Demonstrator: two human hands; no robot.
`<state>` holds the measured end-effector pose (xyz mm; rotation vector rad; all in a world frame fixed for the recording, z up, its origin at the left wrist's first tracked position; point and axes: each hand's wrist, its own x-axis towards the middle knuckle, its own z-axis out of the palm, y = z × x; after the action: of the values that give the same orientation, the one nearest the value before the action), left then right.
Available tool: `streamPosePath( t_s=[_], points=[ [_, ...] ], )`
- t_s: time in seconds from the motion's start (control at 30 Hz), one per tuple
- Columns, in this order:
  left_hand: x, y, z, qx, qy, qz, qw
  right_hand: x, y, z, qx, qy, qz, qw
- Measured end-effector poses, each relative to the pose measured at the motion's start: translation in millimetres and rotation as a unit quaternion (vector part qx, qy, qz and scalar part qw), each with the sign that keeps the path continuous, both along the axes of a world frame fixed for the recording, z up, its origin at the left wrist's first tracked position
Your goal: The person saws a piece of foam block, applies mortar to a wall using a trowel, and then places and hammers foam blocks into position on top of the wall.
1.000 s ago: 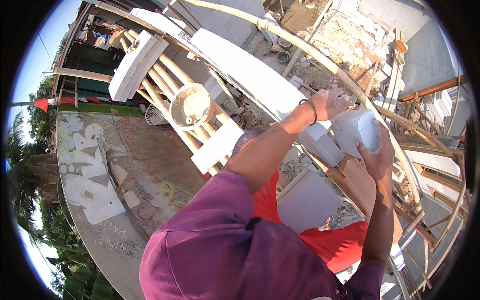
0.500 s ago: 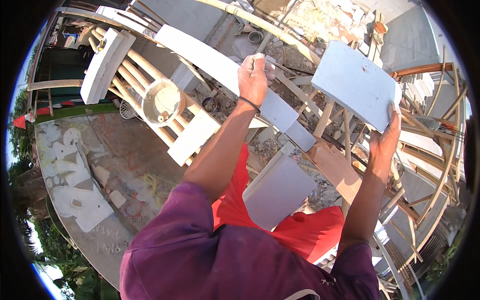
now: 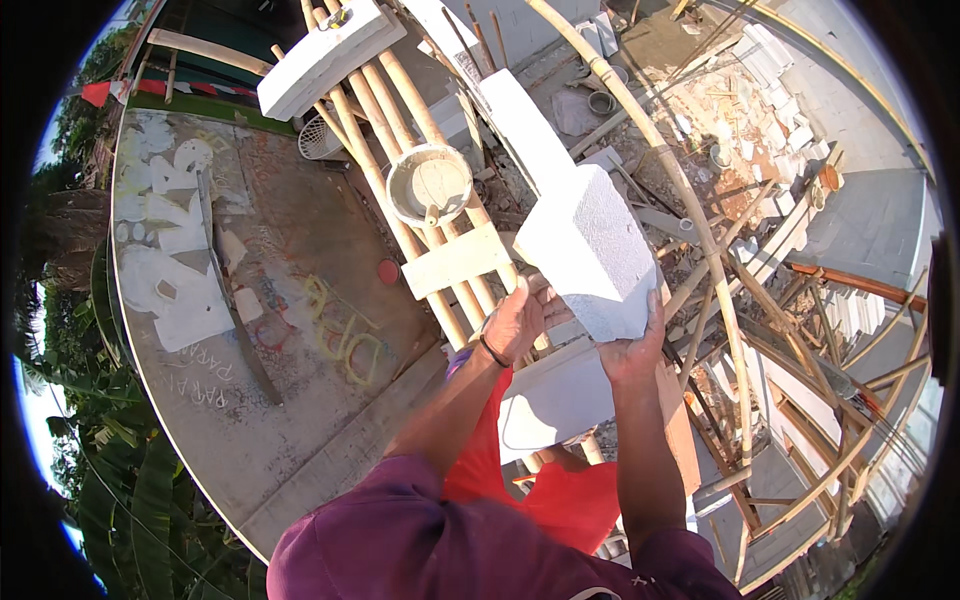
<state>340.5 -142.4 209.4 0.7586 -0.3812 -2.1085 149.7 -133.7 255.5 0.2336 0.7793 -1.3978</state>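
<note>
A white lightweight concrete block [image 3: 590, 250] is held tilted in front of me, over the line of the block wall [image 3: 525, 125]. My right hand [image 3: 632, 345] grips its near end, thumb along the side and fingers under it. My left hand [image 3: 518, 318] is beside the block's lower left edge, thumb and fingers apart and partly curled; whether its fingertips touch the block I cannot make out. Left of the wall, a round bucket of grey mortar [image 3: 430, 165] with a handle sticking out of it stands on bamboo poles, just beyond a pale board [image 3: 455, 262].
Bamboo poles [image 3: 385, 115] run along my left, carrying another white block [image 3: 325, 60] at the far end. A long bamboo pole [image 3: 690, 185] curves past on the right. Rubble [image 3: 740, 120] and broken blocks lie below. A painted concrete floor [image 3: 290, 400] spreads at lower left.
The block has come from the right to the middle, turned in my right hand. My left hand has lowered toward me and its fist has loosened. The view has swung to the right.
</note>
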Motion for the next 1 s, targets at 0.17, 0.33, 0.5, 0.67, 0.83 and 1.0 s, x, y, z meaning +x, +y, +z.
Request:
streamPosePath(
  t_s=[0.17,0.33,0.5,0.67,0.83,1.0],
  points=[
    [32,2,64,0.02,-0.238,0.167,0.957,67,-14,-11,0.055,-0.024,0.039,0.997],
    [59,-16,52,0.087,-0.294,0.294,0.906,117,-23,-45,0.03,0.04,0.134,0.99],
    [113,-15,16,0.19,-0.272,0.389,0.859,166,-31,-109,0.049,0.088,0.254,0.962],
    [210,27,-36,0.213,-0.391,0.409,0.796,220,-90,-180,0.173,0.196,0.5,0.825],
    [254,47,-32,0.214,-0.515,0.327,0.763,329,-173,-256,0.156,0.29,0.574,0.749],
    [273,63,-58,0.156,-0.616,0.216,0.741,392,-217,-319,0.233,0.276,0.523,0.772]
  ],
)
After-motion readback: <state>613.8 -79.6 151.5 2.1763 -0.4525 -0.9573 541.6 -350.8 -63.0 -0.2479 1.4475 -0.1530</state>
